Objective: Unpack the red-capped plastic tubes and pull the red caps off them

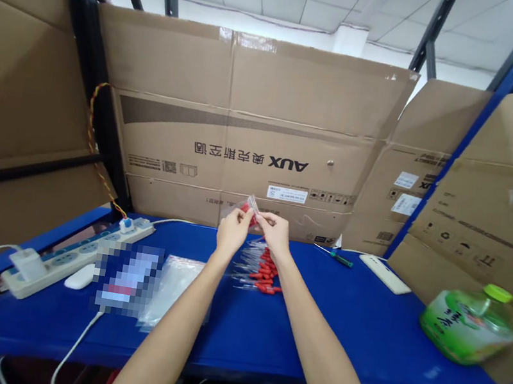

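A small clear plastic zip bag [251, 203] with something red inside is raised above the table's far side. My left hand [232, 232] pinches it from the left, and my right hand [275, 233] pinches its upper right part, fingers closed. Just below my hands lies a pile of red-handled pieces with thin, pale shafts [267, 274]; their exact kind is too small to make out. Left of the pile, partly behind my left forearm, rests a stack of flat clear zip bags [173, 286].
A power strip [81, 255], a phone with a blurred screen [129, 276] and white cables are on the left. Along the right lie a green screwdriver [341, 258], a white flat bar [384, 274] and a green-labelled bottle [466, 326]. Cardboard walls [253, 88] surround the blue table [336, 334].
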### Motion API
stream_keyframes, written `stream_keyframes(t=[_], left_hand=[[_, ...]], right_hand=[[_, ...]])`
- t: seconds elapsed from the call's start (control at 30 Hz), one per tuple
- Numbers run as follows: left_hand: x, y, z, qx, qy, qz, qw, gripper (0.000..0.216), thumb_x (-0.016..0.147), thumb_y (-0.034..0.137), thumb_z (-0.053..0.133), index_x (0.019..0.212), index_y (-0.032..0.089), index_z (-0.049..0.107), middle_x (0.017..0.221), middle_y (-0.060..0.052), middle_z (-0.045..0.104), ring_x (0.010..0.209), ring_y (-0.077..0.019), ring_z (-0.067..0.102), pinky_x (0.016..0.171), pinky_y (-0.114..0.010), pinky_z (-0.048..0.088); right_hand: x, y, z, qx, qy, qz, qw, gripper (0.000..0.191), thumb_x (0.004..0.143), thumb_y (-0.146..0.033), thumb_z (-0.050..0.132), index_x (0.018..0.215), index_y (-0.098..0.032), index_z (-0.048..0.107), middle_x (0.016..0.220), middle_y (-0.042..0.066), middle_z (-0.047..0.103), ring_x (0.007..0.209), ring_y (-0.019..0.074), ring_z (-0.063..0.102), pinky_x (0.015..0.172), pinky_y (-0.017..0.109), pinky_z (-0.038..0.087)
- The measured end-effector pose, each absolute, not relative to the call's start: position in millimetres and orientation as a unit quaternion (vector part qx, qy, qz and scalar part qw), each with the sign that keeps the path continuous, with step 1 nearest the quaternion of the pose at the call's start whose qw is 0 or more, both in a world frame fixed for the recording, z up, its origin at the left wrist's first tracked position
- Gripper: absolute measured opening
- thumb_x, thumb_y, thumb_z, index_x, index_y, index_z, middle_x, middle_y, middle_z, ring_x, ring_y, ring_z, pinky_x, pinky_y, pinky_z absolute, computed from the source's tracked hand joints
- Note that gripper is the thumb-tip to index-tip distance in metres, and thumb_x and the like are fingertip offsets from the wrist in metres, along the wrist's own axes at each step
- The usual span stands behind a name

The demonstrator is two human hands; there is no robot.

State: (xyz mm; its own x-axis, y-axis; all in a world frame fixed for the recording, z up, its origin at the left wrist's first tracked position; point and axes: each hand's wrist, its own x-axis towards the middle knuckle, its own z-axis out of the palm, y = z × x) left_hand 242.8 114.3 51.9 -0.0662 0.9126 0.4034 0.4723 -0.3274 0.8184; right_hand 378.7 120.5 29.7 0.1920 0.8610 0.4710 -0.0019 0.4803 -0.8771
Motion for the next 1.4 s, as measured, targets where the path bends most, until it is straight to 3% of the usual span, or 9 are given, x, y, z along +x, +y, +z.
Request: stream_keyframes(t=[0.07, 0.2, 0.3, 0.47, 0.63, 0.83, 1.03, 1.27, 1.4], left_hand=[[248.6, 108.7, 46.0, 0.653, 0.541, 0.492, 0.197, 0.042, 0.092, 0.062, 0.053, 0.077, 0.023, 0.062, 0.079, -0.006, 0.074, 0.076, -0.0232, 0.067, 0.071, -0.030, 0.043], [247.6, 103.5, 33.9, 0.687, 0.493, 0.499, 0.187, 0.025, 0.095, 0.045, 0.055, 0.082, 0.023, 0.060, 0.075, -0.003, 0.072, 0.072, -0.0201, 0.066, 0.068, -0.027, 0.040], [241.8, 106.5, 26.7, 0.717, 0.453, 0.496, 0.186, 0.024, 0.097, 0.043, 0.052, 0.086, 0.023, 0.059, 0.072, -0.001, 0.069, 0.066, -0.0178, 0.062, 0.066, -0.026, 0.038], [236.3, 115.2, 18.5, 0.737, 0.431, 0.482, 0.196, 0.030, 0.101, 0.041, 0.045, 0.081, 0.022, 0.057, 0.067, 0.000, 0.064, 0.063, -0.0164, 0.058, 0.065, -0.025, 0.038], [239.3, 117.2, 14.2, 0.755, 0.419, 0.452, 0.225, 0.025, 0.101, 0.035, 0.044, 0.083, 0.022, 0.056, 0.069, -0.001, 0.066, 0.065, -0.0179, 0.060, 0.067, -0.026, 0.039], [245.1, 112.1, 12.5, 0.790, 0.435, 0.406, 0.145, 0.022, 0.101, 0.028, 0.042, 0.085, 0.022, 0.056, 0.074, -0.004, 0.067, 0.069, -0.0204, 0.062, 0.067, -0.028, 0.036], [248.3, 111.9, 11.4, 0.776, 0.440, 0.426, 0.149, 0.021, 0.099, 0.025, 0.042, 0.082, 0.022, 0.054, 0.070, -0.002, 0.064, 0.066, -0.0190, 0.059, 0.066, -0.027, 0.034], [246.8, 104.5, 19.3, 0.720, 0.435, 0.501, 0.202, 0.029, 0.102, 0.035, 0.038, 0.080, 0.023, 0.052, 0.061, 0.001, 0.060, 0.058, -0.0164, 0.055, 0.065, -0.025, 0.037], [243.7, 101.8, 20.5, 0.722, 0.441, 0.514, 0.143, 0.030, 0.103, 0.040, 0.040, 0.085, 0.022, 0.056, 0.067, -0.001, 0.063, 0.062, -0.0173, 0.058, 0.065, -0.026, 0.036]], right_hand=[[382.2, 109.9, 19.0, -0.397, -0.556, 0.301, 0.666, 0.032, 0.076, -0.045, 0.074, 0.091, -0.016, 0.078, 0.090, 0.008, 0.080, 0.081, 0.0237, 0.075, 0.078, 0.035, 0.062], [380.6, 104.8, -0.3, -0.441, -0.577, 0.260, 0.636, 0.028, 0.079, -0.044, 0.070, 0.086, -0.018, 0.076, 0.092, 0.008, 0.080, 0.089, 0.0239, 0.074, 0.086, 0.036, 0.059], [377.8, 104.8, -6.2, -0.446, -0.586, 0.258, 0.625, 0.029, 0.079, -0.047, 0.069, 0.083, -0.018, 0.074, 0.094, 0.008, 0.080, 0.090, 0.0233, 0.074, 0.089, 0.036, 0.058], [374.9, 99.8, -6.2, -0.436, -0.585, 0.282, 0.623, 0.034, 0.076, -0.053, 0.071, 0.079, -0.019, 0.070, 0.085, 0.007, 0.076, 0.082, 0.0208, 0.070, 0.081, 0.032, 0.055], [377.3, 96.2, -5.8, -0.437, -0.590, 0.296, 0.611, 0.032, 0.084, -0.050, 0.061, 0.075, -0.020, 0.061, 0.067, -0.001, 0.063, 0.065, 0.0147, 0.057, 0.066, 0.026, 0.046], [378.2, 88.6, -2.8, -0.528, -0.631, 0.180, 0.539, 0.023, 0.089, -0.036, 0.047, 0.071, -0.023, 0.048, 0.066, -0.004, 0.056, 0.065, 0.0136, 0.051, 0.065, 0.024, 0.038], [372.2, 89.6, -4.7, -0.564, -0.607, 0.150, 0.539, 0.020, 0.089, -0.031, 0.045, 0.069, -0.024, 0.043, 0.064, -0.005, 0.053, 0.066, 0.0148, 0.053, 0.065, 0.024, 0.040], [382.3, 94.0, -2.8, -0.595, -0.554, 0.170, 0.557, 0.015, 0.094, -0.031, 0.042, 0.092, -0.024, 0.054, 0.082, 0.000, 0.067, 0.074, 0.0174, 0.065, 0.071, 0.026, 0.050], [387.7, 86.0, -0.8, -0.540, -0.630, 0.151, 0.537, 0.018, 0.093, -0.028, 0.049, 0.110, -0.024, 0.053, 0.103, 0.002, 0.070, 0.078, 0.0155, 0.069, 0.076, 0.025, 0.053]])
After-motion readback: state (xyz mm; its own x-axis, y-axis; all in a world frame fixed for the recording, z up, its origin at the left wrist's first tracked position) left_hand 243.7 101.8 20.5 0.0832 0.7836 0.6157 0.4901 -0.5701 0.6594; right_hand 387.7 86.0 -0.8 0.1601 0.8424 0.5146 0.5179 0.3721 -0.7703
